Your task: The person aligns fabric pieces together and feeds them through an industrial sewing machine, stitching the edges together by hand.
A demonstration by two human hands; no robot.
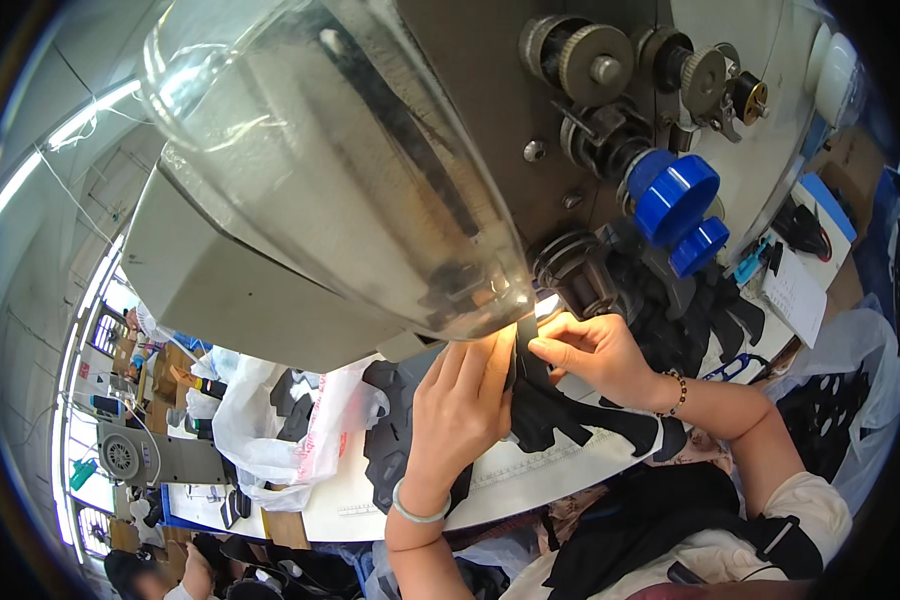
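Under the head of a grey sewing machine, a narrow black fabric piece lies between my hands. My left hand has its fingers close together at the left edge of the fabric, closed on it, with the fingertips partly behind the clear plastic guard. From the right, my right hand pinches the fabric's edge between thumb and bent fingers. A small lamp lights the spot by my fingertips. The guard and machine parts hide the needle.
Dark fabric pieces lie left and right on the white table. Blue knobs jut out above my right hand. A white plastic bag stands left; paper lies right. Other people sit farther off.
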